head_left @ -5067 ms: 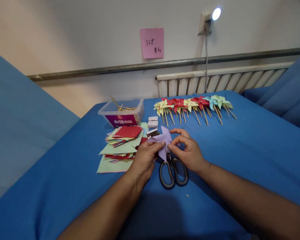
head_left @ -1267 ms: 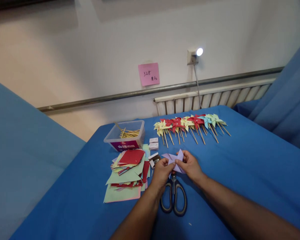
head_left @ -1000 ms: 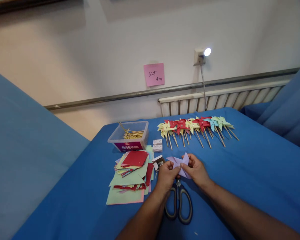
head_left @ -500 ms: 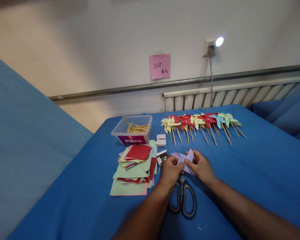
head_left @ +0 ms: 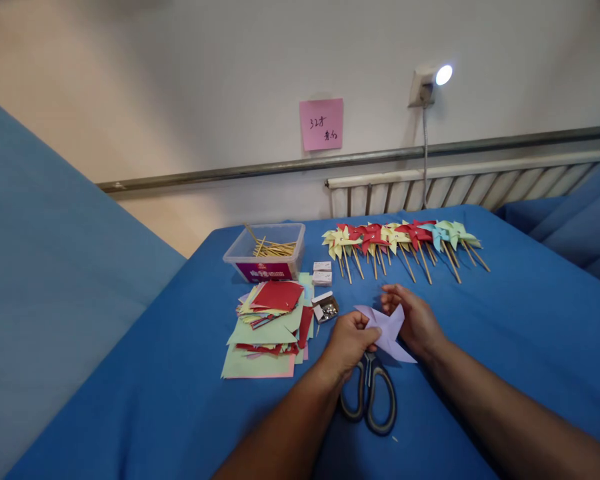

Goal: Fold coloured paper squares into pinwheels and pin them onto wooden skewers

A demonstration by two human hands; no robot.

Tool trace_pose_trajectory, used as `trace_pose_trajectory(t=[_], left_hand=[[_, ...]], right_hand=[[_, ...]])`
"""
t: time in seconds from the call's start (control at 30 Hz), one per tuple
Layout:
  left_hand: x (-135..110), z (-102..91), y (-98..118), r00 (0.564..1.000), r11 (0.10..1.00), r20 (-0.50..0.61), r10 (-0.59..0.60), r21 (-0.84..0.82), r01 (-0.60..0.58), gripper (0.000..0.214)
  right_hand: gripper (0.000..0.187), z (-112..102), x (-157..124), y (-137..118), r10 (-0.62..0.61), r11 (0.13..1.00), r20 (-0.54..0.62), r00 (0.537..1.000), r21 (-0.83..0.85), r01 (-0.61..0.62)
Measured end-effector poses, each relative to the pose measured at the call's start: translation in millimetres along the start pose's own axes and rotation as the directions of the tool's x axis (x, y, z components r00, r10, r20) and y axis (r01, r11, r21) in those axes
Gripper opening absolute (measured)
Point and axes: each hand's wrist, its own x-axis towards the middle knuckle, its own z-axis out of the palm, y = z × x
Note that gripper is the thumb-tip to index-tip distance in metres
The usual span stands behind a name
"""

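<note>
Blue table under scissors, pinwheels

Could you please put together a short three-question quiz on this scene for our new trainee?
1. Multiple choice: What colour is the folded paper pinched in the left hand?
A) Red
B) Light purple
C) Green

2. True or false: The clear plastic tub at the back holds thin sticks.

3. Name it: Which tool with two dark loop handles lies on the blue cloth, close to the left hand?

Key:
1. B, light purple
2. True
3. The scissors
</note>
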Motion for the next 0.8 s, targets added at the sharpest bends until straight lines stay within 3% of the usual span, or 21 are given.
trace_pose_trajectory(t=[0.1,0.3,0.5,0.7,0.8], left_hand=[[-0.4,2.9,0.3,1.000,1.000,-0.010,0.020,-0.001,-0.020,0.011],[3.5,6.4,-2.3,0.993,0.996,-0.087,0.085,0.004,-0.085,0.010],[6.6,5.5,-3.5,0.991,0.996,-0.116,0.068,-0.056,-0.075,0.014],[8.8,5.8,-6.9,0.988,0.983,-0.030,0.153,0.106,-0.149,0.012],[9.3,4.4,-8.7,0.977,0.959,0.040,0.208,0.189,-0.211,0.007]], right_hand=[[0.021,-3.5,4.1,-3.4,0.046,0.999,-0.020,0.999,0.025,-0.046],[0.017,-7.9,7.7,-3.0,-0.028,0.998,-0.021,0.999,-0.053,0.027],[0.016,-6.5,7.7,-6.3,-0.039,0.996,-0.030,0.999,-0.075,0.037],[0.024,-14.0,12.6,-20.5,-0.154,0.974,-0.084,0.984,-0.181,0.137],[0.024,-6.0,6.3,-38.5,-0.339,0.869,-0.065,0.939,-0.403,0.286]])
